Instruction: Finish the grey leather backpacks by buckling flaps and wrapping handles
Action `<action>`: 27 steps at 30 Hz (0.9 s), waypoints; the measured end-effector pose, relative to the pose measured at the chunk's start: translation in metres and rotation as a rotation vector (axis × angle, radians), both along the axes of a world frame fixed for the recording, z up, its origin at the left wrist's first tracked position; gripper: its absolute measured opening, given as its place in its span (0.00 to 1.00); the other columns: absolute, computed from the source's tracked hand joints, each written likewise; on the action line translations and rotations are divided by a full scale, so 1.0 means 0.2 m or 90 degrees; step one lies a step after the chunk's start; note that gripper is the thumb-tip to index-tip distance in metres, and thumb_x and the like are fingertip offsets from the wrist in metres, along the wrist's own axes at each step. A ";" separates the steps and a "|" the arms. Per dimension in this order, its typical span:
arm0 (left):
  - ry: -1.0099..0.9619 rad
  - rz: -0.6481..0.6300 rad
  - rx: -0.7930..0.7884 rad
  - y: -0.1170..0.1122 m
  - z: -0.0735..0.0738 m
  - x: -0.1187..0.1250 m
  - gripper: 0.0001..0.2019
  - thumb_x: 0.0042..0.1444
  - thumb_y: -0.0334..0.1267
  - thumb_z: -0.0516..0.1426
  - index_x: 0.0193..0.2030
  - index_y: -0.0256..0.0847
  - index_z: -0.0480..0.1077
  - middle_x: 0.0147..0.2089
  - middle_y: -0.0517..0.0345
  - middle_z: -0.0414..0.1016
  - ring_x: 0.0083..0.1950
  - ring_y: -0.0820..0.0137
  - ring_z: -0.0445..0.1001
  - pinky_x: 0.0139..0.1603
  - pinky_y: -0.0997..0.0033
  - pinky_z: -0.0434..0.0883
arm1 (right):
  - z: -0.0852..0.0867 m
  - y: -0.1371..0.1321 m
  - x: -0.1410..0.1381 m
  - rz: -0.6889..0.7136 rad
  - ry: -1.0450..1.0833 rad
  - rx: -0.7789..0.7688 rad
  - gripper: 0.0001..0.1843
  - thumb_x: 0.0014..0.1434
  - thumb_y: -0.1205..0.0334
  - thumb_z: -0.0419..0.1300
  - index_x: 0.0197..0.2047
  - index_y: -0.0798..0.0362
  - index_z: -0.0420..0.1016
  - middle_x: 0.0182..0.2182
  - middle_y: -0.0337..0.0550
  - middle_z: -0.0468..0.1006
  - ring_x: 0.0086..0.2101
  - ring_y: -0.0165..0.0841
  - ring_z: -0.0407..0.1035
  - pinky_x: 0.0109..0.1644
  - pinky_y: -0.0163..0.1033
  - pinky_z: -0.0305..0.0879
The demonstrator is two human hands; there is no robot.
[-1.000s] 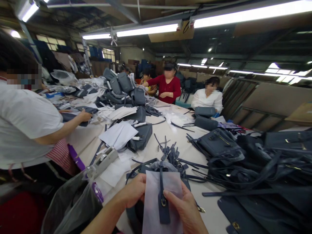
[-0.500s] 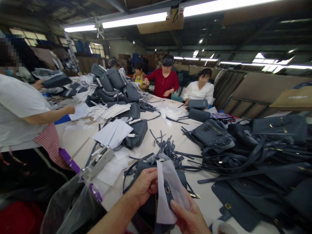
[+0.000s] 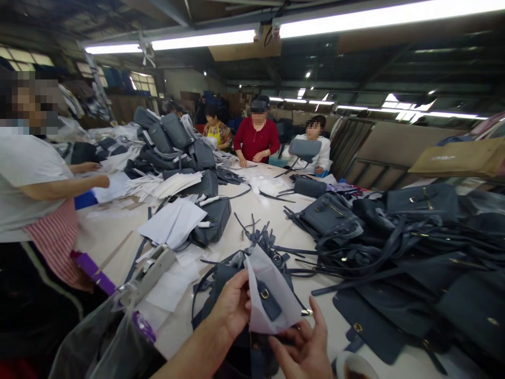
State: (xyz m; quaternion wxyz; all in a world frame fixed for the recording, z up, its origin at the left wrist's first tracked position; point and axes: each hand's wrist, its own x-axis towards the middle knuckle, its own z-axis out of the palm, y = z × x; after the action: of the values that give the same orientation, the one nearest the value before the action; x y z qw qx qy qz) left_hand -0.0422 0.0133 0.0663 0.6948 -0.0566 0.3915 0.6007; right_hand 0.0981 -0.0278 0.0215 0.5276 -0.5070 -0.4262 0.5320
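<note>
My left hand (image 3: 232, 305) pinches the left edge of a thin white wrapping sheet (image 3: 284, 308). On the sheet lies a dark blue-grey strap tab with a gold ring (image 3: 270, 301). My right hand (image 3: 305, 342) is at the sheet's lower right edge, thumb and index finger spread apart; some of its fingers are bent close to the sheet. Under both hands is a dark bag (image 3: 209, 295), mostly covered by the sheet and my hands. Just beyond the sheet sits a bundle of dark straps (image 3: 262, 237).
Dark bags (image 3: 379, 273) with straps and gold fittings pile up on the right. A cup (image 3: 355, 366) stands near my right hand. White sheets (image 3: 173, 221), a grey device (image 3: 152, 273) and a clear plastic bag (image 3: 94, 337) are leftward. Several people work around the table (image 3: 114, 226).
My right thumb has come off the tab and that hand has moved to the sheet's lower edge, fingers spreading. The sheet has opened wider, showing more of the tab. The view has shifted rightward.
</note>
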 end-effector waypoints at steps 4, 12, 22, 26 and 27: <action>-0.042 0.023 -0.008 -0.01 0.02 0.02 0.12 0.57 0.33 0.59 0.23 0.34 0.67 0.15 0.66 0.61 0.12 0.84 0.54 0.11 0.85 0.50 | 0.02 0.05 -0.08 -0.010 0.047 -0.002 0.58 0.38 0.58 0.72 0.68 0.49 0.49 0.48 0.52 0.78 0.41 0.44 0.77 0.39 0.41 0.76; 0.018 0.039 0.058 -0.02 -0.06 0.04 0.06 0.48 0.33 0.64 0.31 0.33 0.73 0.26 0.52 0.78 0.26 0.66 0.76 0.34 0.66 0.75 | 0.01 0.12 -0.03 0.068 0.109 -0.082 0.32 0.40 0.58 0.72 0.51 0.54 0.74 0.39 0.47 0.84 0.43 0.45 0.76 0.45 0.44 0.74; 0.008 0.060 0.068 -0.02 -0.05 0.06 0.10 0.43 0.35 0.66 0.31 0.34 0.73 0.26 0.52 0.77 0.28 0.64 0.76 0.33 0.65 0.73 | 0.05 0.06 -0.08 0.021 -0.048 -0.056 0.44 0.37 0.60 0.73 0.58 0.53 0.67 0.42 0.45 0.83 0.42 0.43 0.77 0.45 0.39 0.74; 0.063 0.088 0.085 -0.02 -0.10 0.06 0.10 0.40 0.34 0.67 0.31 0.35 0.73 0.20 0.63 0.70 0.20 0.76 0.67 0.21 0.78 0.63 | 0.05 0.10 -0.04 0.064 0.043 -0.073 0.31 0.39 0.55 0.73 0.48 0.52 0.75 0.43 0.43 0.82 0.44 0.42 0.75 0.45 0.39 0.75; 0.076 0.091 0.086 -0.03 -0.10 0.05 0.10 0.40 0.33 0.67 0.30 0.35 0.73 0.18 0.66 0.67 0.18 0.79 0.63 0.18 0.79 0.58 | 0.04 0.11 -0.03 0.061 0.068 -0.092 0.27 0.40 0.53 0.73 0.45 0.52 0.77 0.43 0.42 0.82 0.43 0.42 0.75 0.43 0.40 0.76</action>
State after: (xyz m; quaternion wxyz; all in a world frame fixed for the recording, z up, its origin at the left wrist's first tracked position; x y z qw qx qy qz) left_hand -0.0313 0.0078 0.0459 0.6277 -0.0013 0.3856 0.6763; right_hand 0.0920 -0.0066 0.0303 0.4855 -0.4935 -0.3822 0.6122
